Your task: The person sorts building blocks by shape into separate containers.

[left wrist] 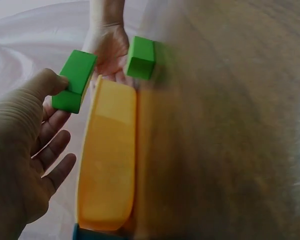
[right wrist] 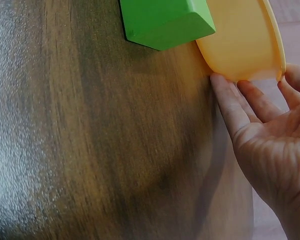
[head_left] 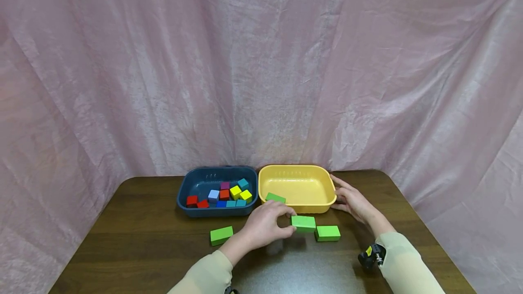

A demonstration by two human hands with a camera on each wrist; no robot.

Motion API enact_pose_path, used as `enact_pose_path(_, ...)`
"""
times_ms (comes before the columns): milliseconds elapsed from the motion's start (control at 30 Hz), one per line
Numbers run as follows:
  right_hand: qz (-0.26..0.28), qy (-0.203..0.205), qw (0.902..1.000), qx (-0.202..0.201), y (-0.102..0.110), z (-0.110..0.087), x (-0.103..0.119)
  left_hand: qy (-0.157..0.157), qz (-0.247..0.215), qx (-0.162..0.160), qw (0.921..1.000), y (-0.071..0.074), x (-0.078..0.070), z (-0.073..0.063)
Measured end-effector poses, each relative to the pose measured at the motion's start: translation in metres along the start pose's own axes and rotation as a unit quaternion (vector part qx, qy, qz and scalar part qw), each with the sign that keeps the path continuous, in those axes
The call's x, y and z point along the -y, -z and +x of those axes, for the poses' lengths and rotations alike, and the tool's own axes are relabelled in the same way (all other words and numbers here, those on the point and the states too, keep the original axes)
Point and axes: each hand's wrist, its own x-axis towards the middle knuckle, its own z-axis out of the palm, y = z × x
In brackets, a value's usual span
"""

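Observation:
Between thumb and fingertips, my left hand (head_left: 267,224) pinches a green block (head_left: 303,224) above the table, in front of the yellow tray (head_left: 297,208). The left wrist view shows the same block (left wrist: 76,80) held at one end. My right hand (head_left: 354,201) touches the right end of the yellow tray with its fingers extended; in the right wrist view the fingertips (right wrist: 221,82) meet the tray wall. One green block (head_left: 276,198) lies inside the yellow tray, partly hidden by its front wall and my left hand. Another green block (head_left: 328,233) lies on the table between my hands.
A dark blue tray (head_left: 212,212) with several small coloured cubes stands directly left of the yellow one. A further green block (head_left: 221,236) lies on the wooden table (head_left: 135,226) beside my left forearm. Behind the table hangs a pink curtain (head_left: 261,67).

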Motion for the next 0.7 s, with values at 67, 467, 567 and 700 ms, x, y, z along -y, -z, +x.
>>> enact_pose_path(67,-0.002,-0.001,1.0000,0.001,0.000,-0.001,0.001,0.003,-0.009,-0.007,0.9999,0.005,-0.001,0.002)
enact_pose_path(467,-0.003,-0.002,1.0000,-0.004,0.000,-0.002,0.004,0.020,-0.047,-0.050,0.9974,0.038,0.000,0.023)
enact_pose_path(567,-0.003,-0.002,1.0000,-0.004,0.000,-0.002,0.004,0.030,-0.050,-0.054,0.9969,0.043,0.003,0.028)
enact_pose_path(700,-0.001,-0.002,1.0000,-0.005,0.000,-0.002,0.004,0.042,-0.042,-0.057,0.9966,0.049,0.006,0.035)
